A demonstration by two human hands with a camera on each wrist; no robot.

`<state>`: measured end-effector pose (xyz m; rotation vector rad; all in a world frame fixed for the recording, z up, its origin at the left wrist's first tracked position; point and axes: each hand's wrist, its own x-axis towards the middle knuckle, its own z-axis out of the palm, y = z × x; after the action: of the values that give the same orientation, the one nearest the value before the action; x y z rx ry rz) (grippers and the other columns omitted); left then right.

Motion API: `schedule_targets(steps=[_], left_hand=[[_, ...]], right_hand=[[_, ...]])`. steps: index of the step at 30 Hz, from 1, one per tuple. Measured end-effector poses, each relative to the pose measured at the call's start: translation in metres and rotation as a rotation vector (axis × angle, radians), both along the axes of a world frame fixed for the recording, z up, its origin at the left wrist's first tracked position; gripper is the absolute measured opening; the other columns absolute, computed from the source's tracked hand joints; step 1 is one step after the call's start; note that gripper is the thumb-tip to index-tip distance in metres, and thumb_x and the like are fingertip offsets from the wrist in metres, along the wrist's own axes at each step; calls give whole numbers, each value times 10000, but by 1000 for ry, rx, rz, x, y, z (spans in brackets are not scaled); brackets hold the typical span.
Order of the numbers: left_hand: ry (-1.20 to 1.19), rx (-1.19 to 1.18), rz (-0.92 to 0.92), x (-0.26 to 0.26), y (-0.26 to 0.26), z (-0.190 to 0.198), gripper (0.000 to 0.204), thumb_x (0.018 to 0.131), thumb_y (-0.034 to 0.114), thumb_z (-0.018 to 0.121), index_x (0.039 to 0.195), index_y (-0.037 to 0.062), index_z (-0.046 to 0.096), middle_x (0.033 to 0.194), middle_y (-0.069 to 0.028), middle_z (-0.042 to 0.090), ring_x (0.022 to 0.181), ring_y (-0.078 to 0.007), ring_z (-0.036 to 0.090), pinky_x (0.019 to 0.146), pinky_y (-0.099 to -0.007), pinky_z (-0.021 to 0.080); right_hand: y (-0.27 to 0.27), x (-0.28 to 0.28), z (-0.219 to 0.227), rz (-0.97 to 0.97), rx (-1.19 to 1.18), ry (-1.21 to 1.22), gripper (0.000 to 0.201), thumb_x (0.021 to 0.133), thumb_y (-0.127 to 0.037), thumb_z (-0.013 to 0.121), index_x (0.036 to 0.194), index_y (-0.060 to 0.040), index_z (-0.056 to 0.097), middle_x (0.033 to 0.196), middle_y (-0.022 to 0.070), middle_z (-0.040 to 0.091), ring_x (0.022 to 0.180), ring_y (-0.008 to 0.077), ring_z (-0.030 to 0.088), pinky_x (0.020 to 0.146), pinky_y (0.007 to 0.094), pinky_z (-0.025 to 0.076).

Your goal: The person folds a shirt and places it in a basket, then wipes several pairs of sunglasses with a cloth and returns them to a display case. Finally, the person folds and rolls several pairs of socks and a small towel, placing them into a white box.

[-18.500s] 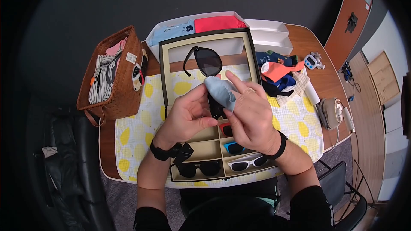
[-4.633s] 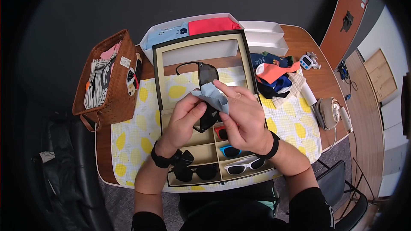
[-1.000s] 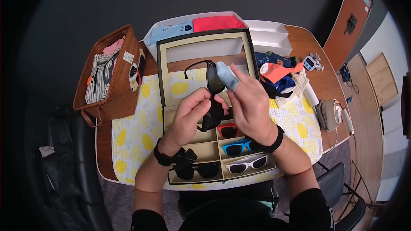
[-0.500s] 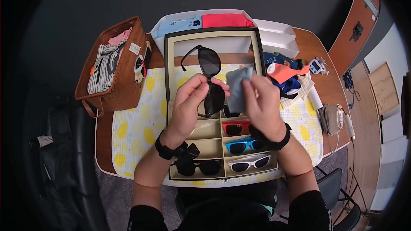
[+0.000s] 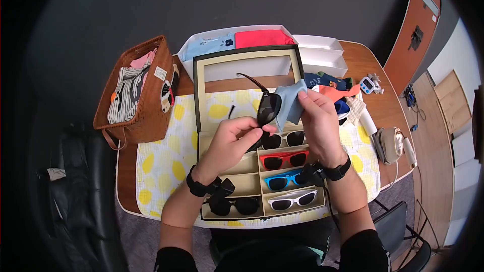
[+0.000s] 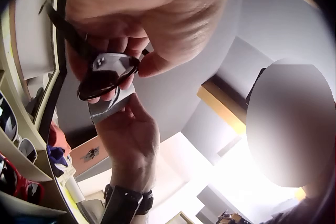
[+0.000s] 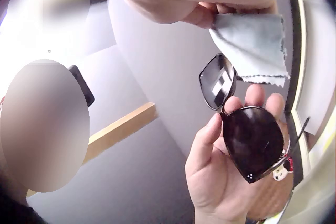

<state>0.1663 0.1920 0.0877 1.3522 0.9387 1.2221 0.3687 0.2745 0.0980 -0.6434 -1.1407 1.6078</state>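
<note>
My left hand [image 5: 229,146] grips black sunglasses [image 5: 269,109] near the bridge, holding them up over an open compartment case [image 5: 247,185]. In the right wrist view, one dark lens [image 7: 253,142] faces the camera and a temple arm sticks out. My right hand [image 5: 321,127] pinches a light blue cleaning cloth [image 5: 289,102] by its upper edge. The cloth hangs close beside the upper lens, overlapping its edge in the head view. Inside the case lie red sunglasses [image 5: 284,160], blue sunglasses [image 5: 284,180], white sunglasses [image 5: 293,200], black sunglasses [image 5: 237,205] and another pair [image 5: 285,140] behind them.
A woven basket [image 5: 151,113] of clothes stands at left. Behind the case's raised lid [image 5: 198,85] are white boxes [image 5: 322,53], one holding folded clothes [image 5: 262,37]. Socks [image 5: 338,92], a timer [image 5: 366,85] and a beige appliance [image 5: 389,145] sit at right.
The cloth came off my right fingertip and now hangs pinched between the fingers. The sunglasses have turned in my left hand, their upper lens swinging right toward the cloth.
</note>
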Motion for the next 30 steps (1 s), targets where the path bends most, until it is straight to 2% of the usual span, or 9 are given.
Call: schedule_targets(steps=[4, 12, 17, 23, 24, 26, 27, 29, 30], left_hand=[[120, 1, 60, -6, -1, 0, 182, 1009, 20, 528, 965, -70, 681, 1046, -92, 756, 911, -61, 630, 834, -238, 504], [-34, 9, 74, -1, 0, -4, 127, 1001, 18, 576, 1024, -51, 680, 953, -63, 741, 886, -61, 627, 782, -228, 492], [145, 51, 192, -5, 1, -12, 92, 960, 36, 655, 972, -49, 689, 865, -16, 701, 834, -40, 603, 750, -225, 486], [123, 78, 296, -4, 4, -14, 82, 932, 24, 678, 949, -55, 692, 832, -14, 684, 808, -50, 594, 724, -237, 486], [123, 76, 296, -6, 4, -17, 82, 932, 24, 678, 949, -55, 692, 832, -14, 684, 808, -50, 594, 724, -237, 486], [179, 37, 222, -11, 5, -21, 140, 976, 1, 636, 1083, -52, 709, 999, -32, 720, 927, -71, 641, 822, -233, 511], [180, 38, 222, -9, 5, -21, 140, 976, 1, 636, 1083, -52, 709, 999, -32, 720, 927, -71, 641, 822, -233, 511], [130, 73, 263, -4, 5, -17, 76, 938, 19, 676, 963, -51, 694, 834, 0, 677, 811, -48, 593, 730, -238, 486], [130, 74, 262, -5, 4, -14, 76, 938, 19, 676, 963, -51, 694, 834, 0, 677, 811, -48, 593, 730, -238, 486]], right_hand=[[-7, 1, 3, 73, 10, 34, 289, 1061, -192, 538, 1093, 43, 702, 987, 43, 731, 881, 80, 634, 848, 244, 475], [-23, 1, 16, 112, -2, 49, 293, 1062, -184, 535, 1093, 48, 712, 976, 52, 736, 852, 76, 637, 820, 242, 486], [-30, 2, 15, 158, 10, 17, 291, 1060, -178, 539, 1116, 49, 712, 962, 37, 730, 834, 59, 622, 788, 223, 474], [-37, 2, 19, 121, 76, -27, 285, 1061, -179, 542, 1123, 47, 704, 932, 5, 708, 838, 34, 580, 774, 205, 448], [-39, 0, 20, 114, 90, -27, 282, 1062, -180, 543, 1109, 47, 704, 903, -10, 688, 824, 29, 558, 760, 210, 438], [-44, -3, 24, 106, 104, -26, 280, 1063, -181, 544, 1095, 47, 703, 874, -25, 668, 811, 23, 535, 746, 215, 428], [-46, -6, 27, 82, 102, -32, 278, 1065, -177, 539, 1067, 46, 703, 863, -40, 655, 804, 22, 521, 734, 235, 431], [-45, -6, 27, 56, 102, -37, 279, 1068, -174, 534, 1039, 46, 703, 852, -55, 643, 797, 20, 506, 722, 255, 435], [-41, -4, 24, 37, 157, -137, 270, 1053, -166, 547, 983, 46, 699, 804, -7, 661, 749, 68, 545, 695, 289, 451]])
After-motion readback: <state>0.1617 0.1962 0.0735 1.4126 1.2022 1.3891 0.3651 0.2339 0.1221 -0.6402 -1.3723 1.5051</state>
